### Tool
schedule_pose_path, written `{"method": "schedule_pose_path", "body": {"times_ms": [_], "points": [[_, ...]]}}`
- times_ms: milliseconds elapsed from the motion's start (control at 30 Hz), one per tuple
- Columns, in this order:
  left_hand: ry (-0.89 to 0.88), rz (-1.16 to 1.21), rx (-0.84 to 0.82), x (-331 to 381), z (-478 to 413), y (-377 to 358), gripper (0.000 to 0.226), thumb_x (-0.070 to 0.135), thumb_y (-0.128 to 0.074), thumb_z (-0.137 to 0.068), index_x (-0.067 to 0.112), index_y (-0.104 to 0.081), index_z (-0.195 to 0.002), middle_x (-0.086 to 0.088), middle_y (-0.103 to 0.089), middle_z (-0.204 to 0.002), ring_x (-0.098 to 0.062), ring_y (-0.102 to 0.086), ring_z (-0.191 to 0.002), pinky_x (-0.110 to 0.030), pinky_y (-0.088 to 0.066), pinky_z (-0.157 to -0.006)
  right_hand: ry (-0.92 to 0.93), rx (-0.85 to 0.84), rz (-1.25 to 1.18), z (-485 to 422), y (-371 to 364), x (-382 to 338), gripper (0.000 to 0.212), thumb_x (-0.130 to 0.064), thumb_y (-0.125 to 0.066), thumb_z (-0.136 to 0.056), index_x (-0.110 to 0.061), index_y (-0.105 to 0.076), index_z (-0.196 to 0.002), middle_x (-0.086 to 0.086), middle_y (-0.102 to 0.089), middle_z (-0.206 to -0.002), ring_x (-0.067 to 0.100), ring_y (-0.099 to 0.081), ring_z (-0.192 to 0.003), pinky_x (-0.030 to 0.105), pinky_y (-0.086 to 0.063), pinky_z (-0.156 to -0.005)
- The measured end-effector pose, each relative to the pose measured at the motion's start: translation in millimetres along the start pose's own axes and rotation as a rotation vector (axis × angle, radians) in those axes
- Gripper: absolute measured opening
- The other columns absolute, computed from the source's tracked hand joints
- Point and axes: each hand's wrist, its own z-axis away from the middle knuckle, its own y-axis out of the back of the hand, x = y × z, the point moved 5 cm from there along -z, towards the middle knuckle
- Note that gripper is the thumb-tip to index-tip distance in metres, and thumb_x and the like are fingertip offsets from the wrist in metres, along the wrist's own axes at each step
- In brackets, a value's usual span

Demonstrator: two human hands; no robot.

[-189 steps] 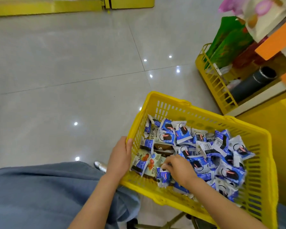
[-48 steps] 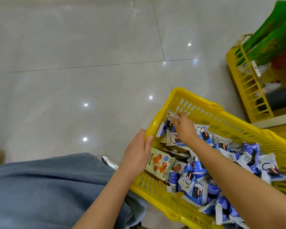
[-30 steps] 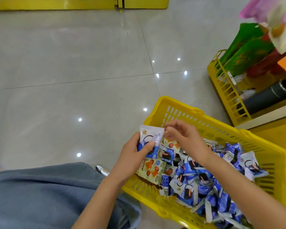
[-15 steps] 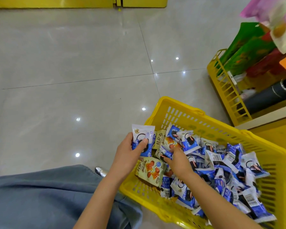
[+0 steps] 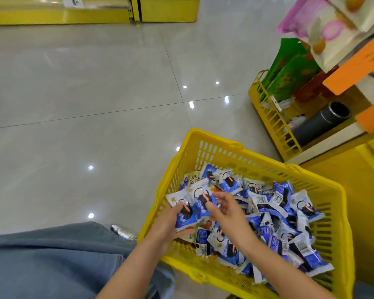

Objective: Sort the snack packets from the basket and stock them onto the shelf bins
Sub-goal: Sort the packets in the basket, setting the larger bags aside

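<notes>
Reaching in over the near rim of the basket (image 5: 238, 146) with both bare forearms, left one crossing the near-left corner, right one coming in over the near side. Gripping a small stack of blue-and-white packets (image 5: 187, 215) in left hand (image 5: 167, 222) just inside the basket's left wall, thumb across the top face, fingers curled underneath. Holding right hand (image 5: 228, 214) just beside it toward basket's middle, palm turned left, fingers loosely curled and spread, tips near the stack's edge, nothing clearly pinched.

Bright, even overhead light; lamp glints on glossy floor (image 5: 73, 130); soft shadows; edges bowed, top-right corner blurred
</notes>
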Motion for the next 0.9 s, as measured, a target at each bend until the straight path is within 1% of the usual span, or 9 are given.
{"method": "schedule_pose_path", "body": {"times_ms": [100, 133, 200, 267, 333, 500, 667, 800, 900], "points": [[-0.041, -0.037, -0.145, -3.6, 0.1, -7.1, 0.033, 0.047, -0.047, -0.091, 0.027, -0.067, -0.106, -0.003, -0.072, -0.104, -0.020, -0.069, -0.096, -0.040, -0.054, -0.080, 0.014, -0.080, 0.069, 6.9, -20.6, 9.9, 0.010, -0.025, -0.054, -0.093, -0.028, -0.049, -0.101, -0.003, -0.059, -0.103, 0.015, -0.060, -0.092, 0.024, -0.053, -0.076], [-0.058, -0.077, -0.161, -3.3, 1.4, -9.6, 0.030, 0.047, -0.051, -0.088, 0.027, -0.068, -0.104, -0.003, -0.072, -0.103, -0.019, -0.069, -0.096, -0.038, -0.055, -0.079, 0.054, -0.104, 0.132, 7.3, -24.8, 10.8, 0.004, -0.027, -0.051, -0.095, -0.029, -0.051, -0.098, -0.003, -0.060, -0.100, 0.007, -0.058, -0.087, 0.020, -0.050, -0.073], [-0.093, -0.129, -0.089, -3.6, -0.9, -8.6, 0.025, 0.039, -0.062, -0.083, 0.027, -0.064, -0.105, 0.000, -0.074, -0.096, -0.016, -0.071, -0.087, -0.029, -0.056, -0.066, 0.162, -0.059, 0.235, -0.2, -22.0, 11.1, 0.016, -0.029, -0.045, -0.097, -0.021, -0.058, -0.092, 0.002, -0.057, -0.093, 0.003, -0.055, -0.082, 0.018, -0.046, -0.070], [-0.108, -0.159, -0.001, -2.7, -4.1, -4.8, 0.027, 0.035, -0.066, -0.084, 0.032, -0.057, -0.109, 0.003, -0.072, -0.097, -0.013, -0.070, -0.083, -0.026, -0.056, -0.061, 0.184, 0.119, 0.305, -18.0, -1.0, 14.1, 0.024, -0.031, -0.042, -0.098, -0.015, -0.060, -0.103, 0.003, -0.056, -0.101, 0.010, -0.054, -0.091, 0.021, -0.046, -0.076], [-0.122, -0.192, 0.029, -2.5, -9.4, -2.7, 0.031, 0.037, -0.066, -0.083, 0.035, -0.054, -0.111, 0.004, -0.069, -0.103, -0.013, -0.069, -0.088, -0.030, -0.058, -0.068, 0.136, 0.277, 0.414, -41.5, 26.5, 21.6, 0.031, -0.031, -0.043, -0.097, -0.014, -0.051, -0.123, 0.003, -0.050, -0.118, 0.013, -0.051, -0.105, 0.026, -0.044, -0.088], [-0.122, -0.240, 0.022, -1.2, -18.6, -4.2, 0.037, 0.043, -0.068, -0.079, 0.039, -0.051, -0.111, 0.004, -0.067, -0.107, -0.013, -0.066, -0.095, -0.034, -0.056, -0.082, -0.045, 0.235, 0.528, -99.9, 51.7, 47.8, 0.057, -0.028, -0.050, -0.096, -0.002, -0.029, -0.142, 0.015, -0.035, -0.144, 0.029, -0.034, -0.133, 0.038, -0.030, -0.109], [-0.125, -0.266, 0.012, 0.2, -23.2, -9.5, 0.024, 0.042, -0.066, -0.080, 0.038, -0.055, -0.101, 0.016, -0.070, -0.086, -0.003, -0.070, -0.076, -0.014, -0.051, -0.055, -0.042, 0.190, 0.790, -119.0, 46.2, 47.9, 0.049, -0.035, -0.065, -0.086, -0.007, -0.050, -0.123, 0.014, -0.053, -0.125, 0.032, -0.043, -0.117, 0.040, -0.037, -0.098], [-0.165, -0.242, 0.054, 7.2, -19.4, -17.3, 0.045, 0.037, -0.066, -0.081, 0.024, -0.053, -0.123, 0.011, -0.071, -0.089, -0.008, -0.070, -0.078, -0.016, -0.052, -0.055, 0.059, 0.237, 0.622, -100.7, 43.9, 36.4, 0.045, -0.034, -0.067, -0.084, -0.012, -0.047, -0.117, 0.011, -0.057, -0.117, 0.028, -0.051, -0.109, 0.033, -0.041, -0.079], [-0.143, -0.238, 0.022, 7.7, -16.1, -50.3, 0.079, 0.045, -0.066, -0.080, 0.019, -0.028, -0.143, 0.003, -0.052, -0.134, -0.013, -0.057, -0.111, -0.021, -0.055, -0.076, 0.139, 0.268, 0.395, -77.1, 56.9, 25.5, 0.047, -0.039, -0.058, -0.089, -0.015, -0.046, -0.127, 0.004, -0.054, -0.125, 0.021, -0.051, -0.114, 0.025, -0.038, -0.084]]}}
